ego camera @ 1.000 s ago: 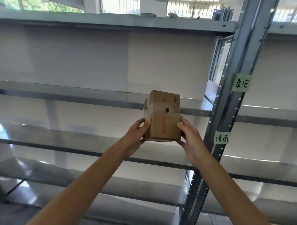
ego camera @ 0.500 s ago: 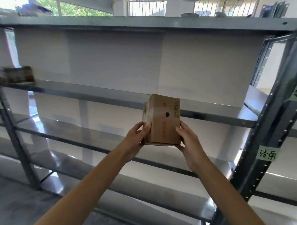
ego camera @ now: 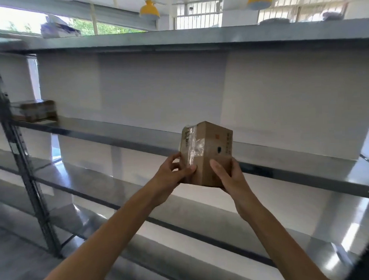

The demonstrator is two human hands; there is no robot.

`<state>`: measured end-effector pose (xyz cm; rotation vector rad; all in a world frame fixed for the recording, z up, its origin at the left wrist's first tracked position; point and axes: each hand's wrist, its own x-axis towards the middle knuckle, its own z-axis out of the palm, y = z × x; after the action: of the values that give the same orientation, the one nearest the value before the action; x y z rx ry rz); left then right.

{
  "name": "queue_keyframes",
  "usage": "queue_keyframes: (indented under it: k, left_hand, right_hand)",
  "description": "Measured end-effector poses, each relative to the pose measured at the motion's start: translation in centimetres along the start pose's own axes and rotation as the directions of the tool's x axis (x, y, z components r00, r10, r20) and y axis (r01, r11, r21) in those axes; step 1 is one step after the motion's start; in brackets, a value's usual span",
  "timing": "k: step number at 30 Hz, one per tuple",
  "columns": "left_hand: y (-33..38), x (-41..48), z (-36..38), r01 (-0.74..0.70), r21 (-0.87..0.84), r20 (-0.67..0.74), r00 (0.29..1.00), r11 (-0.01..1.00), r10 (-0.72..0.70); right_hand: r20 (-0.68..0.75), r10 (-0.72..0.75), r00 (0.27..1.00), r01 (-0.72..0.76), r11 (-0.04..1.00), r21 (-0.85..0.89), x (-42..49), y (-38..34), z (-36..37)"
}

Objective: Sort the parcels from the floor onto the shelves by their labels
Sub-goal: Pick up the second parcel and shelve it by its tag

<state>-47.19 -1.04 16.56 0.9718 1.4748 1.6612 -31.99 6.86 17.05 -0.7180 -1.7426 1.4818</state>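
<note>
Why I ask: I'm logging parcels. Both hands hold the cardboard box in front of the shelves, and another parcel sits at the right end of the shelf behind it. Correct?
Not quite: the head view shows the other parcel at the left end of that shelf, not the right. Left hand and right hand do hold the cardboard box.

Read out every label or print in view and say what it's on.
Nothing reads cleanly.
Cardboard box, right face: dark printed column and orange mark, too blurred to read.
Taped label on its left face: print too blurred to read.
Brown parcel at far left: too blurred to tell.
</note>
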Motion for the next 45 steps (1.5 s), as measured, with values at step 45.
queue_keyframes:
  k: [45]
  left_hand:
    - [1.5,11.5,-17.3,0.09,-0.093,0.494,0.869,0.992,-0.033]
  right_hand:
    - [-0.143,-0.179,0.973,0.196,0.974,0.114,9.7,-0.7,12.8]
